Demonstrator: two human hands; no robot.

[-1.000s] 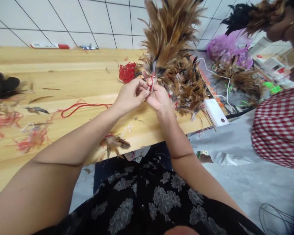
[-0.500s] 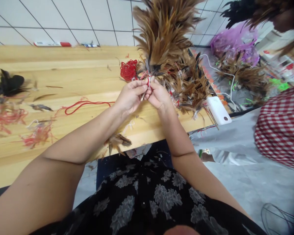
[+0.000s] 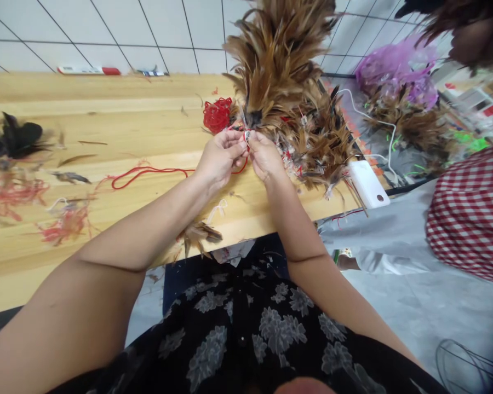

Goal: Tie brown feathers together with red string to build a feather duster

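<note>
Fingers of my left hand (image 3: 222, 157) are pinched together at a red cord (image 3: 150, 168), which trails left across the wooden table. Against it, my right hand (image 3: 267, 157) is closed, thumb and fingers gripping the pale quill end of a feather bunch (image 3: 277, 60). Red cord passes around that end, and a small loop hangs below the fingertips. The brown feathers fan out away from me, beyond the hands. Just left of the quills lies a tangled red cord bundle (image 3: 217, 115). My fingers hide the exact grip.
More brown feathers (image 3: 318, 142) lie right of my hands, beside a white power bank (image 3: 368, 184) with a cable. Black feathers (image 3: 20, 137) and pink shreds (image 3: 68, 223) lie left. A marker (image 3: 88, 70) rests by the tiled wall. A person in red checks (image 3: 472, 213) is at right.
Both hands stay together at the quill end. The fingertips have shifted slightly, and a small loop of red cord now shows below them.
</note>
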